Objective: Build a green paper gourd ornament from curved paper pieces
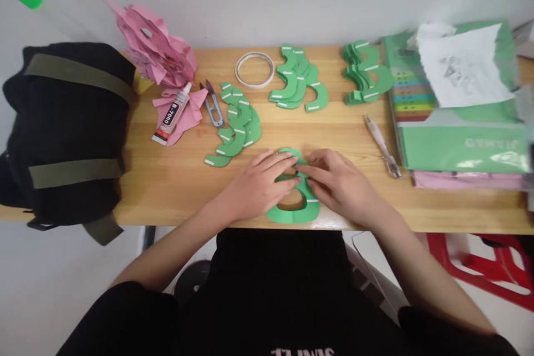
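Head view, left hand: laid over the lower-centre workpiece, left hand (pixel 261 186) palm down, fingers extended; pinch cannot be told.
Head view, right hand: right hand (pixel 344 184) at the workpiece's right edge, fingertips touching it, close to the left fingertips; grip cannot be told.
Workpiece: green paper shape (pixel 292 215), flat at lower centre, white strip visible at its right side.
Surface: wooden tabletop (pixel 167 192), across the middle of the frame.
Green stock: left stack (pixel 238 139) left of centre, middle stack (pixel 298 86) upper centre, right stack (pixel 382 82) upper right, white strips on each.
Tape: tape roll (pixel 255 86), upper centre.
Tools: snips (pixel 212 97) left of centre; glue tube (pixel 172 114), marked B-7000, on pink paper pieces (pixel 196 117); pen (pixel 381 144), right of centre.
Left edge: black bag (pixel 75 128).
Right edge: green packet (pixel 463 147) under a torn white sheet (pixel 463 69).
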`<state>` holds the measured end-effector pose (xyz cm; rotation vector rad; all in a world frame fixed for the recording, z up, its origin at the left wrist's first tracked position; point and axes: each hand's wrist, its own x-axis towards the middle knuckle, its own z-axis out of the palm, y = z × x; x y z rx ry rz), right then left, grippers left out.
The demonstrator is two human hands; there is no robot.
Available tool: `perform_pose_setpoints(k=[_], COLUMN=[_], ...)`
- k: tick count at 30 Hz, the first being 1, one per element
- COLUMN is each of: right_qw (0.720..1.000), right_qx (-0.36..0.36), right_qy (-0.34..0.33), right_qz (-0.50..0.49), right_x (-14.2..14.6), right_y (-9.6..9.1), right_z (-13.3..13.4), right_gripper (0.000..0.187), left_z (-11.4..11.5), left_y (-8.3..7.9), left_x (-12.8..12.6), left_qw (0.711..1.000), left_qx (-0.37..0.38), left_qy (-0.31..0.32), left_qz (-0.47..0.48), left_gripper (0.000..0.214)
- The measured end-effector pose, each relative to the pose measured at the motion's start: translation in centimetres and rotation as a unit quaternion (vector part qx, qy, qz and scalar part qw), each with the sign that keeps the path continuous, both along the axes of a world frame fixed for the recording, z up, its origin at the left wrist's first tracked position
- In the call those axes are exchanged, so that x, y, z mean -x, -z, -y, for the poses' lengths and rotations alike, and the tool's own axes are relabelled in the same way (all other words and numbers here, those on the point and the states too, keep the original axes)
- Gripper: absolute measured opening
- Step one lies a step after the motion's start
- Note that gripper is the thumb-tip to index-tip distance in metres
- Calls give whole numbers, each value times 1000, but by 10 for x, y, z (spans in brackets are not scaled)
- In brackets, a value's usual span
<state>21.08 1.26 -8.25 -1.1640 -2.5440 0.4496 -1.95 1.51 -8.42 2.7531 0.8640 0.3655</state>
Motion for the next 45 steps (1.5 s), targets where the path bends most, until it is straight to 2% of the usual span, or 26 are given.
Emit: perform_pose_setpoints(k=[5, 11, 27, 30, 35, 40, 45], right_qw=[994, 989, 990, 997, 983, 969, 959], right_qx=[-42, -61, -52, -20, 85, 75, 49], right_qy=[-82, -123, -129, -68, 106, 200, 255], right_qz=[58, 59, 9, -43, -126, -122, -115], right_x=[-4, -9, -22, -20, -5, 16, 28], right_y=[-6, -7, -3, -3, -2, 2, 7], right_z=[-14, -20, -17, -11, 4, 20, 30], right_gripper=[34, 32, 25, 21, 16, 15, 17], left_z=[0, 0, 0, 0, -3, -10, -20], left_y=[3, 5, 11, 11, 3, -9, -2], left_x=[1, 1, 3, 3, 2, -2, 0], left_qw=[1000, 1000, 999, 999, 999, 999, 994], left_qx=[-6, 3, 7, 7, 39, 20, -22], left_qy=[3, 0, -2, -2, 4, 31, 103], left_qz=[3, 9, 42, 46, 11, -30, -37], left_gripper=[31, 31, 30, 30, 33, 40, 52])
